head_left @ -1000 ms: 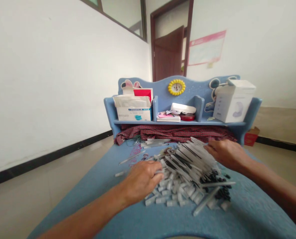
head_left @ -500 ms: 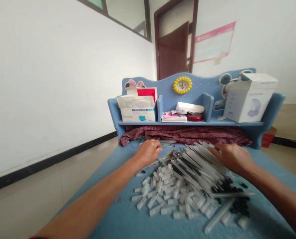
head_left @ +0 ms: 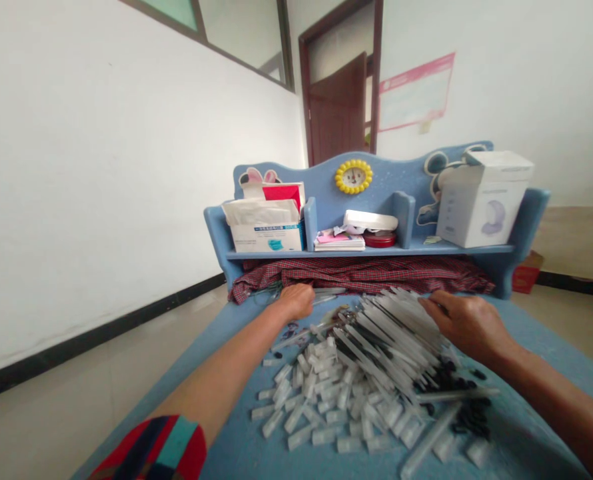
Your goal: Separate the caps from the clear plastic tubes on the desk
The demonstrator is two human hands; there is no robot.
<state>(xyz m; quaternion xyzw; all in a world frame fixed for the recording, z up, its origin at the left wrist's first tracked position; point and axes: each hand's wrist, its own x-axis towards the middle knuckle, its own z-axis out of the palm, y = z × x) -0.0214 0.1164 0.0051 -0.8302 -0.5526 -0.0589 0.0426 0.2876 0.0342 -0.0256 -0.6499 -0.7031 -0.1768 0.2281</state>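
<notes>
**Left hand at the far tubes, right hand on the pile**

The loose clear tubes (head_left: 326,293) lie at the surface's far edge, long axes running left-right, just right of the left hand (head_left: 294,301), whose fingers are curled; whether they grip one I cannot tell. The right hand (head_left: 469,323) rests fingers-down on the tube pile (head_left: 376,347).

The left hand (head_left: 296,301) is stretched far forward on a straight arm, fingers curled under. The right hand (head_left: 469,323) lies nearer, well right of it, palm down, fingers pointing left, slightly bent.
</notes>
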